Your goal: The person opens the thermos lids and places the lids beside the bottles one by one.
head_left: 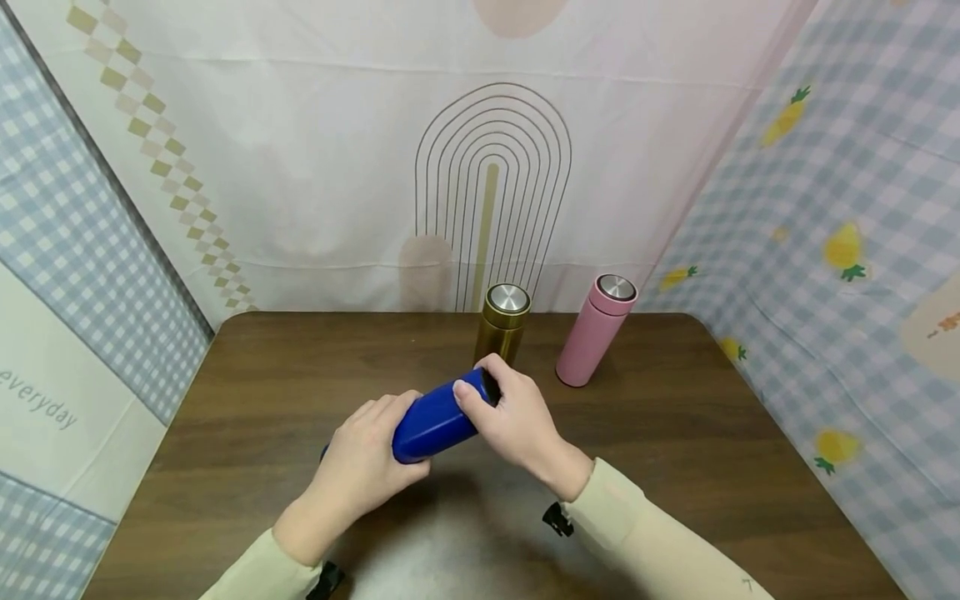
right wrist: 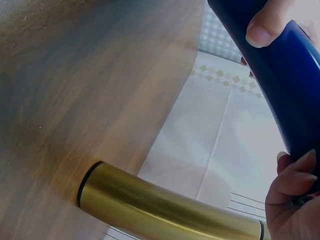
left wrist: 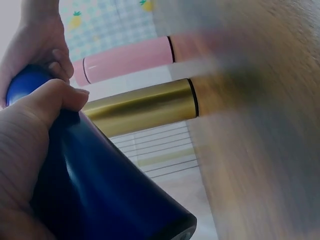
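Both hands hold a blue flask sideways over the table, above its near middle.

Blue flask [head_left: 437,419] lies near level, clear of the wooden table [head_left: 247,383]; long axis runs from lower left to upper right in the head view, far end tipped slightly up toward the gold flask [head_left: 503,322]. Left hand [head_left: 358,465] wraps the lower left part, fingers curled round the body, thumb pressed on top. Right hand [head_left: 520,421] grips the upper right end, fingers curled over it, thumb on the near side. Gold flask stands upright just behind the hands, pink flask [head_left: 597,330] upright to its right, a little apart, both near the table's back edge. Patterned cloth [head_left: 337,167] hangs behind and at the sides.
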The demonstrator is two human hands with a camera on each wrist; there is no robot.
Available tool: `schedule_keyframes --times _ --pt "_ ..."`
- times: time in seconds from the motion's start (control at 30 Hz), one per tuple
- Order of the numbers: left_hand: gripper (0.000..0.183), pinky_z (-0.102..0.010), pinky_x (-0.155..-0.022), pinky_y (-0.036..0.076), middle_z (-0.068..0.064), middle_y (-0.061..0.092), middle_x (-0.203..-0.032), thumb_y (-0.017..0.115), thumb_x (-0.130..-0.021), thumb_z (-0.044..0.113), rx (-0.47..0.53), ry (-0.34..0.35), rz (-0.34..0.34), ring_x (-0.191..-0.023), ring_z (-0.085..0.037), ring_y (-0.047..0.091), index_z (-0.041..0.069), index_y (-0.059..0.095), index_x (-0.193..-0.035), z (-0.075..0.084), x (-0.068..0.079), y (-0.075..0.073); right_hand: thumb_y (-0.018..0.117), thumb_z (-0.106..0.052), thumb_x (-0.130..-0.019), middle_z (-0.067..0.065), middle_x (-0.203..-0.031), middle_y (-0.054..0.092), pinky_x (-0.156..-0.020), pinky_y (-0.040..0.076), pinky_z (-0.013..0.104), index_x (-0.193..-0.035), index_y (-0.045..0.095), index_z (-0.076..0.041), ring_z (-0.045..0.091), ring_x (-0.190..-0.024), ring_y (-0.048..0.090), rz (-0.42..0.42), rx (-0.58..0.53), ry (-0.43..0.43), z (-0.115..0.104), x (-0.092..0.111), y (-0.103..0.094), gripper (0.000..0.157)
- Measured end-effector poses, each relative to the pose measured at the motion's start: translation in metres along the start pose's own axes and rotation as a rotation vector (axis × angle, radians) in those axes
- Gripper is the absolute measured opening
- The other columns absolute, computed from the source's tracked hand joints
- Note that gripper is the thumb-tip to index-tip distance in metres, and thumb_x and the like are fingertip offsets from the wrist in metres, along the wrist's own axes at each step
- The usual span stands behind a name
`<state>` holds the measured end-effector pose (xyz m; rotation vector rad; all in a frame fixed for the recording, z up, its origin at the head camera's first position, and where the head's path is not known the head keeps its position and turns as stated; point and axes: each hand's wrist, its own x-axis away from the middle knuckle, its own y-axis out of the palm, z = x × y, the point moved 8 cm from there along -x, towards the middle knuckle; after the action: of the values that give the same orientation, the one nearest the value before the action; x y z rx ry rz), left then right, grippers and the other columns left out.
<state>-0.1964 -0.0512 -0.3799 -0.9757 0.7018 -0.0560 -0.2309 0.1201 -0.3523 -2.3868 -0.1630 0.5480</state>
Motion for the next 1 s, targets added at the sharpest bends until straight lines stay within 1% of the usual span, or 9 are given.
schedule_keyframes --times 0.1,0.27,0.37,0.43,0.53,0.6,0.7,0.8,1.0 --pt "0.074 -0.044 -0.089 0.049 -0.002 0.065 -0.106 0.087 -0.060 0.035 0.024 -0.021 -0.024 -0.091 -0.020 0.061 0.012 0.058 -0.124 0.000 0.001 0.004 0.054 -0.052 -0.092 -0.006 -0.074 0.055 -0.049 0.046 0.031 -0.099 0.056 -0.023 0.012 -0.064 0.054 0.010 0.015 -0.025 -0.002 0.003 -0.002 0.030" --pt "0.073 -0.040 -0.077 0.051 0.001 0.064 -0.105 0.088 -0.058 0.035 0.079 -0.048 -0.058 -0.089 -0.017 0.060 0.015 0.059 -0.122 -0.003 0.003 0.007 0.056 -0.048 -0.091 -0.007 -0.077 0.055 -0.052 0.046 0.028 -0.101 0.056 -0.021 0.010 -0.067 0.053 0.015 0.047 -0.100 -0.004 0.006 -0.002 0.028" --pt "0.074 -0.039 -0.075 0.051 0.003 0.064 -0.104 0.087 -0.058 0.035 0.056 -0.035 -0.058 -0.088 -0.016 0.059 0.016 0.059 -0.123 -0.004 0.002 0.005 0.058 -0.046 -0.090 -0.006 -0.083 0.057 -0.056 0.048 0.028 -0.105 0.055 -0.021 0.010 -0.071 0.055 -0.011 0.042 -0.115 -0.003 0.005 0.000 0.030" --pt "0.074 -0.039 -0.077 0.052 0.002 0.064 -0.104 0.087 -0.058 0.037 0.015 -0.022 -0.054 -0.088 -0.017 0.059 0.017 0.058 -0.124 -0.005 0.000 0.002 0.057 -0.049 -0.091 -0.006 -0.089 0.060 -0.060 0.050 0.028 -0.109 0.054 -0.023 0.010 -0.075 0.057 -0.044 0.040 -0.087 0.000 0.005 0.001 0.032" --pt "0.076 -0.041 -0.080 0.051 0.000 0.063 -0.104 0.087 -0.059 0.038 -0.052 -0.006 -0.047 -0.089 -0.020 0.061 0.017 0.057 -0.125 -0.007 -0.002 -0.002 0.055 -0.056 -0.091 -0.005 -0.096 0.062 -0.066 0.050 0.029 -0.116 0.053 -0.026 0.009 -0.079 0.059 -0.090 0.059 -0.006 0.006 0.003 0.003 0.039" --pt "0.077 -0.043 -0.082 0.050 -0.002 0.063 -0.105 0.087 -0.059 0.039 -0.088 0.000 -0.039 -0.090 -0.023 0.061 0.015 0.057 -0.126 -0.008 -0.002 -0.004 0.053 -0.061 -0.090 -0.004 -0.092 0.062 -0.066 0.049 0.029 -0.119 0.052 -0.026 0.010 -0.077 0.058 -0.110 0.083 0.051 0.009 0.004 0.003 0.045" --pt "0.079 -0.045 -0.083 0.048 -0.005 0.063 -0.106 0.087 -0.059 0.038 -0.121 0.008 -0.020 -0.092 -0.026 0.060 0.013 0.056 -0.127 -0.009 -0.002 -0.006 0.050 -0.065 -0.089 -0.002 -0.079 0.057 -0.061 0.046 0.031 -0.119 0.053 -0.024 0.012 -0.068 0.055 -0.122 0.108 0.105 0.012 0.004 0.003 0.051" --pt "0.081 -0.046 -0.086 0.047 -0.006 0.062 -0.107 0.088 -0.060 0.039 -0.133 0.009 -0.025 -0.095 -0.027 0.058 0.012 0.055 -0.129 -0.009 -0.003 -0.006 0.048 -0.069 -0.088 -0.001 -0.072 0.051 -0.055 0.043 0.032 -0.114 0.054 -0.024 0.013 -0.061 0.052 -0.122 0.128 0.143 0.013 0.004 0.002 0.052" --pt "0.080 -0.046 -0.088 0.046 -0.006 0.060 -0.108 0.087 -0.062 0.039 -0.120 0.006 -0.054 -0.098 -0.027 0.056 0.013 0.054 -0.130 -0.008 -0.003 -0.003 0.042 -0.074 -0.087 -0.001 -0.066 0.049 -0.052 0.041 0.032 -0.105 0.056 -0.025 0.014 -0.058 0.052 -0.127 0.149 0.186 0.014 0.004 0.001 0.053"
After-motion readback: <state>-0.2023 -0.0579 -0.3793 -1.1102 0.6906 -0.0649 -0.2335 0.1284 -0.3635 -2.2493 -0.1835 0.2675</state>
